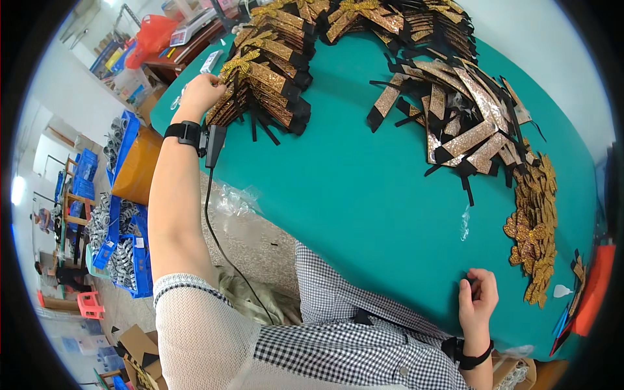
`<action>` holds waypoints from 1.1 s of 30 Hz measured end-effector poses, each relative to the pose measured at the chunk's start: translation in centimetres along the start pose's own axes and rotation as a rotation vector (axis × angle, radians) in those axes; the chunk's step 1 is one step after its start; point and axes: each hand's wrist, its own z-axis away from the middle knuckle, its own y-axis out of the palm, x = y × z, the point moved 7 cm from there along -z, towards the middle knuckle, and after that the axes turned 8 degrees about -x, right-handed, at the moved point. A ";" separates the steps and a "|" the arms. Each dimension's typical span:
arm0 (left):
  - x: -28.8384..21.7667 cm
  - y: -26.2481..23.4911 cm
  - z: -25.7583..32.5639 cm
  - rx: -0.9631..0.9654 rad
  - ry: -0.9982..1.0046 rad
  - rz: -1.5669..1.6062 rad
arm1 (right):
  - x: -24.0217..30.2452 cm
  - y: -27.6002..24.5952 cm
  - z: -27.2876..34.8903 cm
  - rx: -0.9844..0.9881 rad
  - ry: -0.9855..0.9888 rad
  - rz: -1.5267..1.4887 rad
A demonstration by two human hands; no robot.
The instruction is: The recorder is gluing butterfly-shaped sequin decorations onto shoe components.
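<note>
At the far left of the table, my left hand (201, 95) reaches to a stack of gold glitter strips with black ends (268, 81). Its closed fingers are at the edge of a gold glitter bow (240, 65) on top of that stack; the fingertips are partly hidden. My right hand (478, 300) is near the table's front edge at the right, fingers loosely curled and thumb apart, with nothing in it. Beyond it, to the right, lies a long pile of gold glitter flower shapes (536, 227). A loose heap of glitter strips (468, 123) spreads across the back right.
The table has a green top (325, 169). More stacked glitter strips (364, 19) line its far edge. A black cable (208, 205) hangs from my left wrist. Blue bins (130, 260) stand on the floor at left, and a red object (595, 289) lies at the right edge.
</note>
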 end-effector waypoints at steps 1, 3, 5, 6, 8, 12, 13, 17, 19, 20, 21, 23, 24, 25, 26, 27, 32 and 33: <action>0.1 0.6 0.0 0.031 -0.005 -0.012 | 0.2 0.1 -0.1 0.004 -0.020 0.004; 0.0 1.2 0.0 0.065 -0.007 -0.023 | 0.5 0.1 -0.2 0.007 -0.036 0.011; 0.0 1.8 0.2 0.122 -0.009 -0.038 | 0.8 0.1 -0.2 -0.002 -0.054 0.009; -0.2 1.9 0.1 0.124 -0.001 -0.037 | 0.7 0.1 -0.2 -0.007 -0.047 0.010; -0.4 1.7 -0.1 0.083 0.013 -0.044 | 0.9 -0.1 -0.2 -0.018 -0.074 0.011; -1.0 2.0 -0.6 0.104 0.180 -0.040 | 1.0 -0.4 -0.4 -0.056 -0.023 0.034; -0.6 2.0 -0.5 0.052 0.183 -0.046 | 1.1 -0.1 -0.5 -0.036 -0.054 0.016; -0.4 0.4 0.6 -0.100 0.185 0.007 | 1.7 -0.2 -0.9 -0.003 -0.120 -0.011; -1.1 -0.1 1.0 -0.097 0.195 0.013 | 1.4 -0.4 -0.8 -0.033 -0.121 -0.023; -1.7 -0.2 1.1 -0.059 0.173 0.002 | 1.5 -0.6 -0.7 -0.037 -0.140 -0.037; -2.1 -0.3 1.3 -0.060 0.197 -0.008 | 1.4 -0.6 -0.6 -0.047 -0.144 -0.034; -2.7 -0.2 1.4 -0.065 0.237 -0.021 | 1.3 -0.9 -0.5 -0.053 -0.145 -0.022; -2.6 0.0 1.3 -0.042 0.227 -0.035 | 1.3 -0.8 -0.4 -0.042 -0.157 -0.010; -2.5 0.1 1.3 -0.020 0.216 -0.051 | 1.2 -0.9 -0.4 -0.053 -0.147 -0.015; -2.7 -0.1 1.4 -0.022 0.231 -0.055 | 1.2 -0.9 -0.4 -0.052 -0.159 -0.021; -2.8 -0.3 1.5 -0.015 0.238 -0.054 | 1.3 -0.9 -0.4 -0.050 -0.171 -0.025; -2.2 0.2 1.5 -0.003 0.257 -0.033 | 1.1 -1.0 -0.5 -0.062 -0.159 -0.048; -2.3 0.1 1.6 0.006 0.260 -0.051 | 1.2 -1.0 -0.5 -0.051 -0.165 -0.051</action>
